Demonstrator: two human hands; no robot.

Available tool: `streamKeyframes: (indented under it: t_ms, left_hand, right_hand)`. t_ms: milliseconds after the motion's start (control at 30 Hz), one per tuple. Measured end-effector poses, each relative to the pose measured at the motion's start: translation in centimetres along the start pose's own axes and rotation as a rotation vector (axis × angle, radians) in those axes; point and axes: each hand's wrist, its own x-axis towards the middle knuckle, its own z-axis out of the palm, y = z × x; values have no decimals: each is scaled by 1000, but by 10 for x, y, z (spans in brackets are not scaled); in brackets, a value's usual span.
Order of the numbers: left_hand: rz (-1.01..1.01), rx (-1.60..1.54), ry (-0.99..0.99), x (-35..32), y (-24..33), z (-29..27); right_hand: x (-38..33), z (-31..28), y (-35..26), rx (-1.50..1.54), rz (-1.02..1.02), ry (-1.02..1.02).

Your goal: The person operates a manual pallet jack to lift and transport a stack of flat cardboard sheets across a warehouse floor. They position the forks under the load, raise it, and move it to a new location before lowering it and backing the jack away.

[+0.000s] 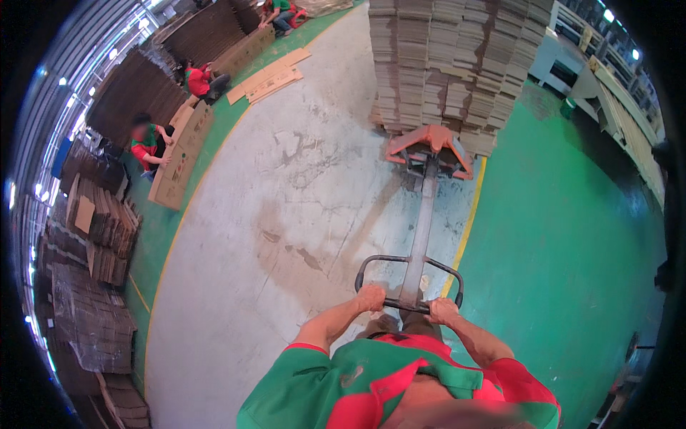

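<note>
Both my hands grip the black handle of a pallet jack (423, 222). My left hand (371, 297) is wrapped round the handle's left end, and my right hand (443, 312) holds it on the right. From the handle a grey bar runs forward to the orange body (433, 137) of the jack. A tall stack of flat cardboard (457, 64) rises just beyond that body, in several columns. Whatever lies under the stack is mostly hidden.
Yellow lines (469, 218) border the grey walkway. Several people in red and green, one person (148, 143) with a long cardboard box (180, 157), work at the left. Cardboard piles (107, 229) line that side. Machinery (561, 64) stands at the far right.
</note>
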Motion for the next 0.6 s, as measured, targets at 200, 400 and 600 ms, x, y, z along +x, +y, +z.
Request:
streamKeyframes:
  t_ms: [200, 400, 600]
  left_hand:
    - [75, -94, -18, -11, 0, -155]
    - [210, -65, 422, 2, -1, -261]
    - [-17, -59, 114, -2, -8, -93]
  right_hand:
    - [-39, -140, 9, -49, -92, 195]
    - [-50, -233, 24, 14, -189, 661]
    - [-3, -68, 9, 13, 1, 202]
